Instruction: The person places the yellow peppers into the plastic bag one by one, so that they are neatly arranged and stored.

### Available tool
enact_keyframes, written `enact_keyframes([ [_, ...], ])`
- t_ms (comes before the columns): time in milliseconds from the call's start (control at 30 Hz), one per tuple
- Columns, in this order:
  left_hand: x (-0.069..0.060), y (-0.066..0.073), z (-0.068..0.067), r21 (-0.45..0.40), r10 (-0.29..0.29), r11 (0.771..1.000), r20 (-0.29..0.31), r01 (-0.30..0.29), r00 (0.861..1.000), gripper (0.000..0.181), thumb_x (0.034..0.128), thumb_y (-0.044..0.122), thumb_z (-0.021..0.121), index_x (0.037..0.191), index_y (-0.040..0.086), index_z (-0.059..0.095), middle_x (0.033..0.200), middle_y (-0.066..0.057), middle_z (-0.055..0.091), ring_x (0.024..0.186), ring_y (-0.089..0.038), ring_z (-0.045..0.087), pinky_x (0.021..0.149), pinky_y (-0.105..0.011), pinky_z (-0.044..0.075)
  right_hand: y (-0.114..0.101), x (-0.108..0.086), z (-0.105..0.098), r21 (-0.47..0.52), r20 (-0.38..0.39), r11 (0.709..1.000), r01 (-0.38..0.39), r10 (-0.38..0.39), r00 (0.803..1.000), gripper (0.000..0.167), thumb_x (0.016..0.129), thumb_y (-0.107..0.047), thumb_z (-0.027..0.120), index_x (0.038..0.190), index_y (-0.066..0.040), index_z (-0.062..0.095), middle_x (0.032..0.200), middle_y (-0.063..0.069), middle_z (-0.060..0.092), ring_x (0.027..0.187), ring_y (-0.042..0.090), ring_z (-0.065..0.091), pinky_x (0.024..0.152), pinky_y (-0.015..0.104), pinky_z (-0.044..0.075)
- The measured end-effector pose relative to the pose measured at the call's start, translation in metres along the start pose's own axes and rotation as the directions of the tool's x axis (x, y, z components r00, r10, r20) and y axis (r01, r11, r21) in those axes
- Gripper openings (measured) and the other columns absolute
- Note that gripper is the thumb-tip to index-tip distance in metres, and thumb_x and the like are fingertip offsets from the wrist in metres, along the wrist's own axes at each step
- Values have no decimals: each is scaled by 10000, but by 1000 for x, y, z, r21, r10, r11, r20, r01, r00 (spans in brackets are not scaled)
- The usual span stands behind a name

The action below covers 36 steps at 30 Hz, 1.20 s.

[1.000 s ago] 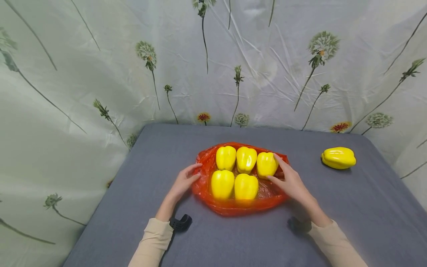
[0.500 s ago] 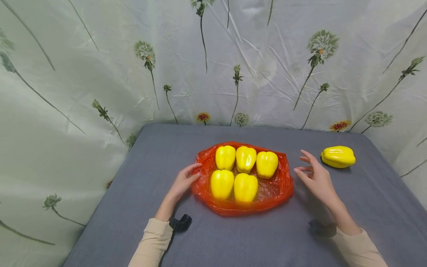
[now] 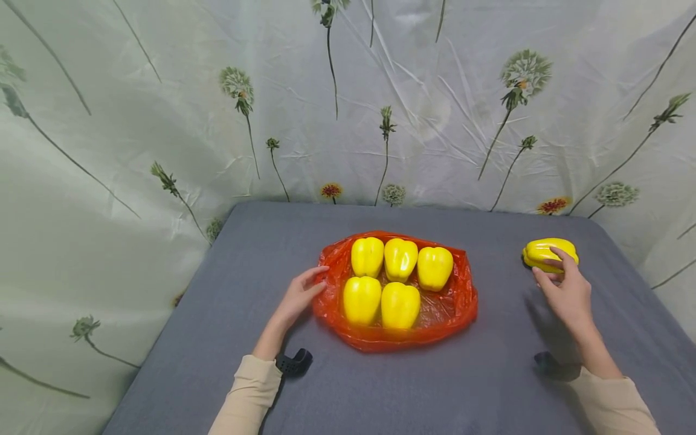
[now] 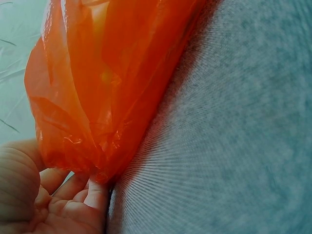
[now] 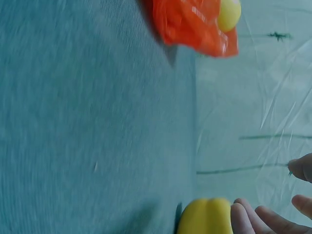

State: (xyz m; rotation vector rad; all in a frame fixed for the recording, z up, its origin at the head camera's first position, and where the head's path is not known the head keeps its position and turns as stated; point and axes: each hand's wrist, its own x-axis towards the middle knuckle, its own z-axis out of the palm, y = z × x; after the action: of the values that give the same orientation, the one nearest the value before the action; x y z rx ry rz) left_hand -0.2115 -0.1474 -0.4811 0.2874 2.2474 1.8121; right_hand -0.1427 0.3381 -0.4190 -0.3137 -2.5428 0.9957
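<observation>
A red plastic bag point(image 3: 467, 290) lies with its mouth spread wide on the grey table, several yellow bell peppers point(image 3: 401, 305) standing inside it. At the bag's left edge, my left hand point(image 3: 296, 297) holds the rim; in the left wrist view its fingers point(image 4: 73, 197) meet the gathered red plastic. One more yellow bell pepper point(image 3: 538, 249) lies on its side at the table's right. My right hand point(image 3: 571, 299) hovers at its near side, thumb and fingers spread apart and partly covering it. The right wrist view shows this bell pepper point(image 5: 204, 217) beside my fingertips.
The grey cloth-covered table point(image 3: 413, 386) ends at the back against a pale curtain point(image 3: 348, 145) with a dandelion print. A black wrist strap point(image 3: 295, 363) is on my left wrist.
My right hand has left the bell pepper in the bag and moved right to the lone bell pepper. My left hand and the bag have stayed in place.
</observation>
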Motion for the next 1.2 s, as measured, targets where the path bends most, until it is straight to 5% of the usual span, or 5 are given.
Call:
enact_keyframes([
  [267,-5,12,1,-9,-18,1000,8,18,1000,426,946,153,537,1357,66,467,1447,-160,436,1258,-332,502,1028,-425,455,15,10,-7,-64,-61,989,-136,132,989,583,935,-198,513,1428,22,295,1239,335,512,541,-303,284,552,53,395],
  [433,-11,22,3,2,-8,1000,19,8,1000,432,951,136,523,1365,37,449,1443,-190,428,1237,-348,513,1001,-392,482,23,18,-6,-109,-91,962,-251,242,966,602,942,-206,474,1447,32,250,1273,322,444,743,135,594,705,324,421],
  [567,-6,12,2,11,-4,1000,0,4,1000,439,945,167,542,1362,58,461,1448,-171,431,1248,-332,510,1017,-400,468,28,23,-6,-111,-73,945,-308,301,951,632,950,-234,430,1454,66,192,1268,335,383,1078,458,449,754,422,380],
  [867,-4,-1,2,62,99,993,-37,-97,994,429,917,268,575,1311,104,530,1400,-176,481,1213,-293,543,976,-361,499,36,37,-4,-88,80,891,-446,452,888,727,969,-394,289,1474,53,19,1464,386,89,1332,511,163,1089,612,220],
  [1200,-1,1,1,24,12,1000,-16,-12,1000,437,929,234,570,1340,103,497,1443,-131,447,1289,-311,473,1053,-437,430,36,49,7,-36,90,928,-370,372,924,672,981,-328,324,1503,-48,5,1532,305,95,1366,514,136,1107,632,163],
])
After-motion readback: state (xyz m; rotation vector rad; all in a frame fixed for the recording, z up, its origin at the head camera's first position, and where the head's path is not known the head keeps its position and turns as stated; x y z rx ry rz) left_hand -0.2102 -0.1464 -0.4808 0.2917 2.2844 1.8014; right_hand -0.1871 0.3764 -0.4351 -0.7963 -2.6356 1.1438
